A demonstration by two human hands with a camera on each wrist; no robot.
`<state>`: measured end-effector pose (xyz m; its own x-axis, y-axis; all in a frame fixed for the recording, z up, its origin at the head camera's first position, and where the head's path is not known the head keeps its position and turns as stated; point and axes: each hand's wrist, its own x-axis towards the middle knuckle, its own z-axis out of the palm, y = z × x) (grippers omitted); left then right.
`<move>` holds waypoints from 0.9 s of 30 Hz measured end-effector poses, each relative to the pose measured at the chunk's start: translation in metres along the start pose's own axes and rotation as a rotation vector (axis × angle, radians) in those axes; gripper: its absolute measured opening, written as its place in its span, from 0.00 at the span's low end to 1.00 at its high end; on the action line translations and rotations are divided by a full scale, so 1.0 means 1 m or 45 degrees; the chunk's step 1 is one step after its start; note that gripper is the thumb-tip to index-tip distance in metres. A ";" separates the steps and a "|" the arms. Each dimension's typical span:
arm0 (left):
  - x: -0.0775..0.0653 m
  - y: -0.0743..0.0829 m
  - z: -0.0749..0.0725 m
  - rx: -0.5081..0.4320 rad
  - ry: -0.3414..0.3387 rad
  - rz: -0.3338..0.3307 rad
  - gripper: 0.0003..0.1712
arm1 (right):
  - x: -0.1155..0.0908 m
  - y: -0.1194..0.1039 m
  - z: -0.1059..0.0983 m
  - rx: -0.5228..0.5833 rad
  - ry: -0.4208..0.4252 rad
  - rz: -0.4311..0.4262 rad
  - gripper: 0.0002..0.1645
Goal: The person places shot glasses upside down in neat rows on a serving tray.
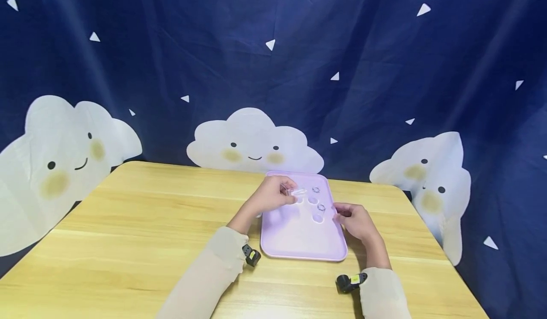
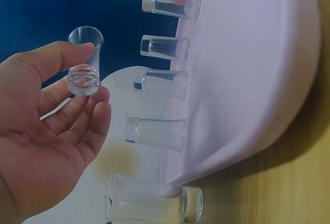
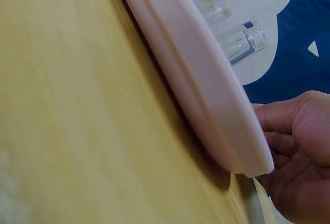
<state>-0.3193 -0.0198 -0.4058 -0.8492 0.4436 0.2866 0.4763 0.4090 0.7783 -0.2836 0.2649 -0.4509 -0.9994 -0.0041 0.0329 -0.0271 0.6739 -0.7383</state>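
My left hand holds a small clear shot glass above the far left part of a pale purple tray. The thumb presses one side of this glass and the fingers lie behind it; it is tipped on its side. Several similar glasses stand upside down on the tray, thick bases upward. My right hand grips the tray's right rim, the thumb toward the inside. In the right wrist view its fingertips are partly hidden behind the rim.
Another clear glass stands upright on the wooden table, just left of the tray. A dark blue curtain with white clouds hangs behind the table's far edge. Small black cameras sit at both wrists.
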 end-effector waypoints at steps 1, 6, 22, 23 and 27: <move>0.000 0.001 0.000 0.007 -0.001 -0.004 0.18 | 0.000 0.000 0.000 0.003 -0.002 0.000 0.22; 0.000 0.001 0.000 0.037 0.005 -0.026 0.18 | 0.000 0.000 0.000 0.000 -0.008 -0.002 0.22; 0.000 0.002 0.007 0.066 0.008 -0.008 0.16 | 0.000 -0.001 -0.001 -0.002 -0.020 -0.004 0.23; 0.000 0.002 0.007 0.076 0.006 -0.001 0.16 | -0.001 -0.002 -0.001 -0.002 -0.020 0.000 0.23; 0.000 0.002 0.008 0.103 -0.014 0.016 0.17 | -0.001 -0.002 0.000 0.007 -0.022 0.004 0.23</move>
<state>-0.3164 -0.0124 -0.4091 -0.8405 0.4580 0.2894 0.5043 0.4663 0.7268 -0.2830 0.2641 -0.4494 -0.9997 -0.0146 0.0190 -0.0239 0.6700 -0.7420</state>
